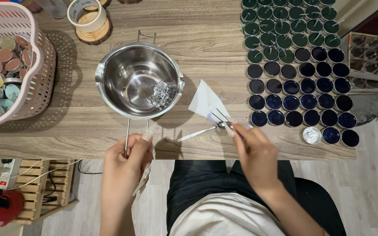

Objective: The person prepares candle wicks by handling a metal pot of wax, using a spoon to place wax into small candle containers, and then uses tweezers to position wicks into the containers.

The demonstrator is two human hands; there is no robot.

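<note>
A pale perforated basket (40,83) filled with small round tins in muted colours is seen at the left edge of a wooden table (206,35), with a roll of tape (85,12) resting on a wood-slice coaster (93,32) just behind it. Near the middle, a steel melting pot (138,81) stands on the tabletop; a cluster of small clear wick bases (160,94) lies inside it. The pot's wire handle (127,135) is gripped by the left hand (125,161), from which a thin clear plastic strip also hangs. To the right, a white slip of paper (206,102) and thin dark wicks (219,116) are pinched between the fingers of the right hand (254,150), just above a metal spoon (200,132) lying near the table's front edge. Farther right, rows of small round tins filled with dark green and dark blue wax (298,65) are laid out closely together.
</note>
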